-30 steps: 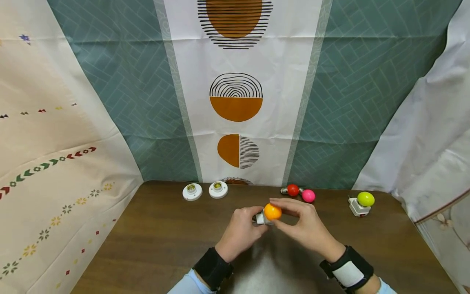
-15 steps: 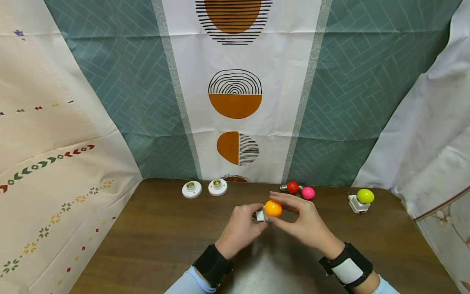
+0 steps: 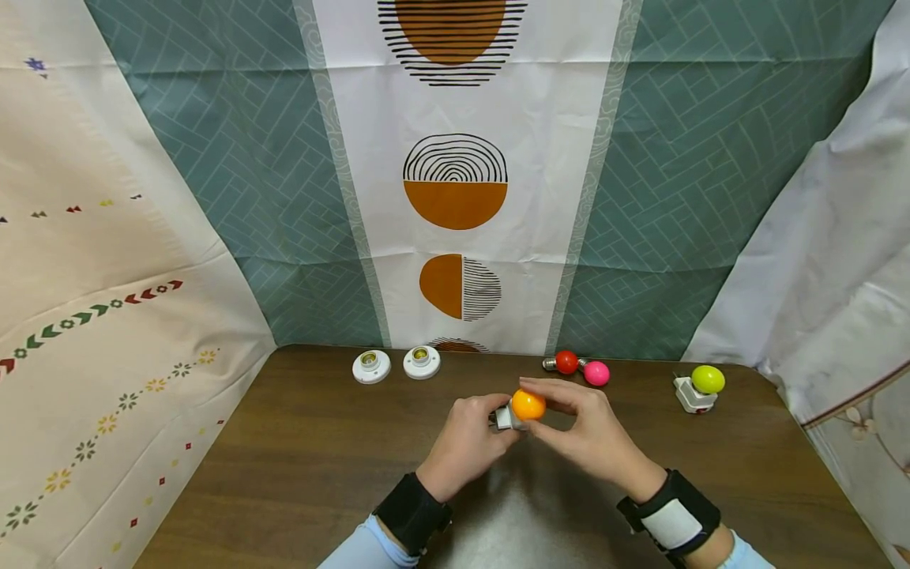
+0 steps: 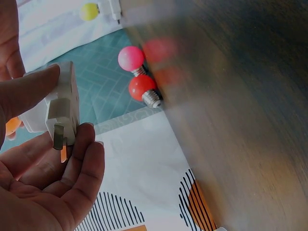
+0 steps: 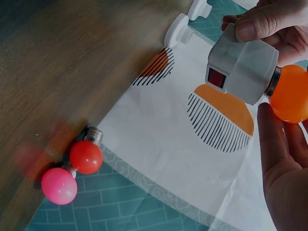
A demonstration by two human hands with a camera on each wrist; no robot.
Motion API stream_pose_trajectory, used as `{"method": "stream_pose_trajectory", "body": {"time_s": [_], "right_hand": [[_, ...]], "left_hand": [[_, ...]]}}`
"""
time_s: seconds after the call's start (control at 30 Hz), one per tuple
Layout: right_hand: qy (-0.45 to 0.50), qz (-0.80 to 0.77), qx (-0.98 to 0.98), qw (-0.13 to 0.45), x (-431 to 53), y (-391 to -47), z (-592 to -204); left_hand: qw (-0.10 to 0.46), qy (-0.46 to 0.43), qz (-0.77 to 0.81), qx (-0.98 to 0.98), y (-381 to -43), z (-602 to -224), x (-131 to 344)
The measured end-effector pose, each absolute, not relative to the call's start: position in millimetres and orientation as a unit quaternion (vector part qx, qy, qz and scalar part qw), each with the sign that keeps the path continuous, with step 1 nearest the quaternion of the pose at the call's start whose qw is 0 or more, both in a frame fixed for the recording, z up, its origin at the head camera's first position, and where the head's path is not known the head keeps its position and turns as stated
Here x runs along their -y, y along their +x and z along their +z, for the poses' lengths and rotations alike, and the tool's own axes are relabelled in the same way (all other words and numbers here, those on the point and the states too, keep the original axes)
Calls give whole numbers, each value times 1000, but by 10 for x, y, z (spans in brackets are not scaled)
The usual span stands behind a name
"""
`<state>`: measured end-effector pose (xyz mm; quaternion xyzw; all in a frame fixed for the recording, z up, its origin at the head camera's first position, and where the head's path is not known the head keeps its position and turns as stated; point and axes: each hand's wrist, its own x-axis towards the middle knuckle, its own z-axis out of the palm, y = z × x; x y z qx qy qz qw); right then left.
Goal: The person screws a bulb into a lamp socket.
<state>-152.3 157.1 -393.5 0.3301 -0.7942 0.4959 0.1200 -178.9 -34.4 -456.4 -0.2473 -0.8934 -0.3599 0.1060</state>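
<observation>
My left hand (image 3: 471, 442) grips a white plug-in lamp socket (image 5: 243, 65) by its plug end, above the table; its metal prongs (image 4: 58, 137) show in the left wrist view. An orange light bulb (image 3: 528, 405) sits in the socket's mouth, a strip of its metal base visible between them in the right wrist view. Around the bulb curl the thumb and fingers of my right hand (image 3: 593, 435), fingers above and thumb below in the head view. On the socket's side is a dark red switch (image 5: 216, 78).
Toward the back lie a red bulb (image 3: 566, 363) and a pink bulb (image 3: 596, 374). Two round white lamp holders (image 3: 371, 367) stand at the back left. A yellow-green bulb (image 3: 708, 380) in another white plug-in socket (image 3: 692, 397) is at the right. Cloth hangs behind the brown table (image 3: 298, 458).
My right fingers have risen slightly off the top of the orange bulb and come back down around it. The left hand stays on the socket. The head view has tilted slightly.
</observation>
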Motion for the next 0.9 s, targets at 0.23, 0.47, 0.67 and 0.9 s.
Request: {"method": "stream_pose_trajectory", "body": {"time_s": [0.23,0.47,0.67,0.9], "right_hand": [[302,501,800,135,-1568,-1512,-3916],[320,493,800,119,-1577,-1513,-3907],[329,491,801,97,-1582,-1520,-3925],[328,499,794,115,-1568,-1525,-3928]], "left_hand": [[96,-245,-364,893,-1794,-4549,337],[103,-244,-360,895,-1787,-4547,341],[99,-240,-360,896,-1790,-4550,340],[90,-233,-363,898,-1793,-4546,335]]}}
